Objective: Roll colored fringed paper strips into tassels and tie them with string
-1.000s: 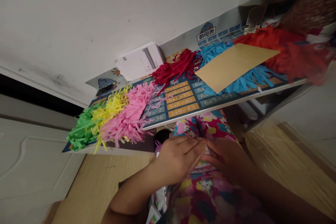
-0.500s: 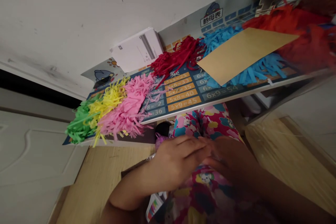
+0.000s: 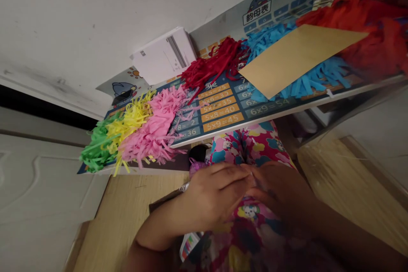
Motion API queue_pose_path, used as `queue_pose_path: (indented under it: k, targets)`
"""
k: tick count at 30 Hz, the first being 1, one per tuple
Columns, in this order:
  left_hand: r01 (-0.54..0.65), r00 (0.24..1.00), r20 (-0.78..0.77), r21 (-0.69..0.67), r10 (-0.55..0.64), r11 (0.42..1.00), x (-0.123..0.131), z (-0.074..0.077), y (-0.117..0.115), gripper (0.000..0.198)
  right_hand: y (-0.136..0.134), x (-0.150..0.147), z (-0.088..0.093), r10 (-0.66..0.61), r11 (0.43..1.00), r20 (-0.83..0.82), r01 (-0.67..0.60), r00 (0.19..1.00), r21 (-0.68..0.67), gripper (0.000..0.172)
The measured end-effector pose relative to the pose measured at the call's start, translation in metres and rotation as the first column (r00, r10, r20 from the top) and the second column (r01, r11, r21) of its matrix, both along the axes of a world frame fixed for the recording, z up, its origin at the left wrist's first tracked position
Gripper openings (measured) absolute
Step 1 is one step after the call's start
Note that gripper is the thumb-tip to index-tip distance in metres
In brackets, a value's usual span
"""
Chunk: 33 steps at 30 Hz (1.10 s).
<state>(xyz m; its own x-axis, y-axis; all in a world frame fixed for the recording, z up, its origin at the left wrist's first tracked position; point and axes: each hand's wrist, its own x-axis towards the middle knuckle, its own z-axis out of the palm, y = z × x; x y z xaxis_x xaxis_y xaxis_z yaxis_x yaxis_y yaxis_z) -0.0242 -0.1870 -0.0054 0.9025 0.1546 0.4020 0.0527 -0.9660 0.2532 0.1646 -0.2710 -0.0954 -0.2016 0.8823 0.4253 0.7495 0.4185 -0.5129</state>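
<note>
My left hand (image 3: 216,189) and my right hand (image 3: 277,185) meet over my lap, below the near edge of the desk. Their fingers are closed and press together at the tips. A pale glint shows between them, but whatever they hold, if anything, is too small and hidden to name. Under them lie colourful patterned trousers (image 3: 259,146). On the desk, nearest the hands, rests a pink fringed paper bundle (image 3: 156,127), with yellow (image 3: 130,119) and green fringed bundles (image 3: 100,146) to its left. A dark red fringed bundle (image 3: 215,63) lies farther back.
A gold paper sheet (image 3: 299,59) lies over a blue fringed bundle (image 3: 318,83). Orange-red fringe (image 3: 353,21) is heaped at the right. A white box (image 3: 165,57) leans against the wall. The desk mat (image 3: 219,112) carries multiplication tables. A cabinet door (image 3: 41,199) stands at left.
The view has shifted slightly. My hands stay together over my lap, with the fingers drawn a little closer. Nothing on the desk has moved.
</note>
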Motion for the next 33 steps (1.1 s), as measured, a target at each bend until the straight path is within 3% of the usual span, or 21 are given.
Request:
queue_pose_path:
  k: [7, 12, 14, 18, 24, 29, 33]
  targets:
    - [-0.024, 1.000, 0.011, -0.054, 0.025, 0.998, -0.001, -0.001, -0.005, 0.022, -0.001, 0.000, -0.003, -0.017, 0.999, -0.008, 0.017, 1.000, 0.030, 0.044]
    - [-0.142, 0.990, -0.001, 0.069, 0.143, 0.987, -0.012, -0.009, -0.009, 0.023, -0.002, 0.002, -0.007, -0.084, 0.993, -0.082, 0.090, 0.993, 0.073, 0.040]
    - [-0.184, 0.983, 0.024, 0.082, 0.183, 0.979, -0.016, -0.015, -0.009, 0.023, 0.001, 0.004, -0.008, -0.078, 0.994, -0.135, 0.088, 0.988, 0.068, 0.041]
    - [-0.189, 0.978, 0.103, 0.090, 0.180, 0.978, -0.024, -0.030, -0.006, 0.026, 0.008, 0.011, -0.013, 0.067, 0.992, -0.242, -0.038, 0.968, 0.123, 0.028]
    - [-0.198, 0.950, 0.258, 0.053, 0.178, 0.979, -0.032, -0.056, 0.012, 0.025, 0.019, 0.020, -0.021, 0.067, 0.990, -0.475, -0.001, 0.877, 0.138, 0.017]
    - [-0.164, 0.903, 0.408, 0.044, 0.132, 0.986, -0.024, -0.071, 0.027, 0.018, 0.033, 0.020, -0.022, 0.082, 0.990, -0.446, -0.021, 0.891, 0.141, 0.016]
    - [-0.197, 0.881, 0.433, -0.035, 0.193, 0.980, -0.023, -0.078, 0.032, 0.011, 0.040, 0.023, -0.027, 0.056, 0.992, -0.458, 0.004, 0.887, 0.128, 0.013]
